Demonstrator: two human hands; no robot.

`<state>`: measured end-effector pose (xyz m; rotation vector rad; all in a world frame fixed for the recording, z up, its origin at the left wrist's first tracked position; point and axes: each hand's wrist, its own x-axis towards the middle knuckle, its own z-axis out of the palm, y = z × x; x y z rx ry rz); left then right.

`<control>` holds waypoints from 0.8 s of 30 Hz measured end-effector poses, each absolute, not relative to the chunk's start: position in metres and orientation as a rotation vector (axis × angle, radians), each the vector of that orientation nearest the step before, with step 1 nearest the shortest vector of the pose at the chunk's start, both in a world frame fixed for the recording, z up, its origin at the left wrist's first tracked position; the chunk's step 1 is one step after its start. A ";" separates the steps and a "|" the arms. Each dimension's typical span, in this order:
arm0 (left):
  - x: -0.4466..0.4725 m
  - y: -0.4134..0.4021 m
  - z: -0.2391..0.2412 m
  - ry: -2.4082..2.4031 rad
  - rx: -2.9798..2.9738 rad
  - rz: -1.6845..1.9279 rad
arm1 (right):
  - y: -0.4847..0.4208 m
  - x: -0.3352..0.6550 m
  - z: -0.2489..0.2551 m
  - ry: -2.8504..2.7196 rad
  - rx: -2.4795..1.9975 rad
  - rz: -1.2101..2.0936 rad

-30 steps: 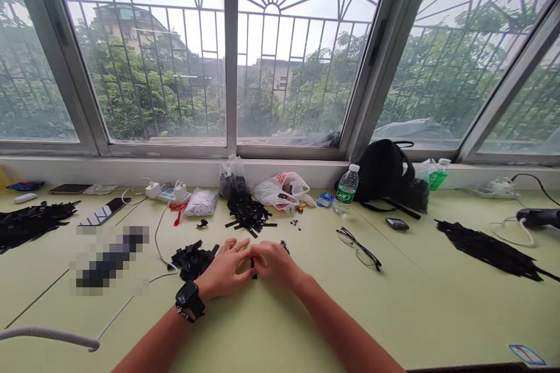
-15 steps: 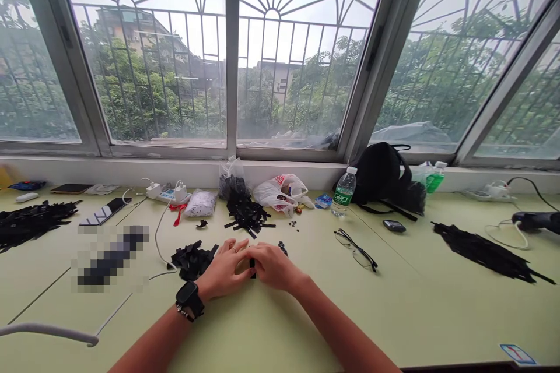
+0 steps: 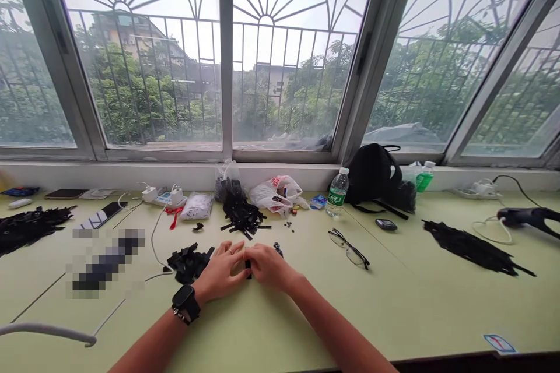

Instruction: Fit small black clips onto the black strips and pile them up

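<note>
A small black strip (image 3: 248, 270) shows between my two hands, low over the table. My left hand (image 3: 221, 273) has its thumb and fingertips closed in on the strip from the left. From the right, my right hand (image 3: 268, 265) pinches it, with the fingers curled down and the tips partly hidden. Against my left hand's outer side lies a loose pile of short black strips (image 3: 187, 262). Just past my right knuckles sits a little heap of small dark pieces (image 3: 278, 249). Beyond both hands, more black strips (image 3: 245, 218) spill from a clear plastic bag (image 3: 228, 178).
Eyeglasses (image 3: 350, 249) lie right of my hands, with a water bottle (image 3: 338, 192) and a black backpack (image 3: 374, 178) behind. Long black strips (image 3: 475, 247) are at right, others (image 3: 32, 228) at far left. A white cable (image 3: 154, 239) runs from a power strip (image 3: 164, 197).
The view has turned slightly, so the scene sits a little further left. My hands stay together on the black strip, with hardly any visible change in their pose.
</note>
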<state>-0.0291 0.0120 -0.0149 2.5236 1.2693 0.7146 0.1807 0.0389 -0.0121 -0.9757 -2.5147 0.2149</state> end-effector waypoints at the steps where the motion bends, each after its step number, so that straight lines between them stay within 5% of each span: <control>1: -0.029 0.012 -0.015 1.273 2.522 0.717 | 0.039 0.180 -0.012 -2.519 -0.968 0.222; 24: -0.021 0.018 0.002 1.374 2.066 1.281 | 0.042 0.186 -0.002 -1.954 -0.965 0.882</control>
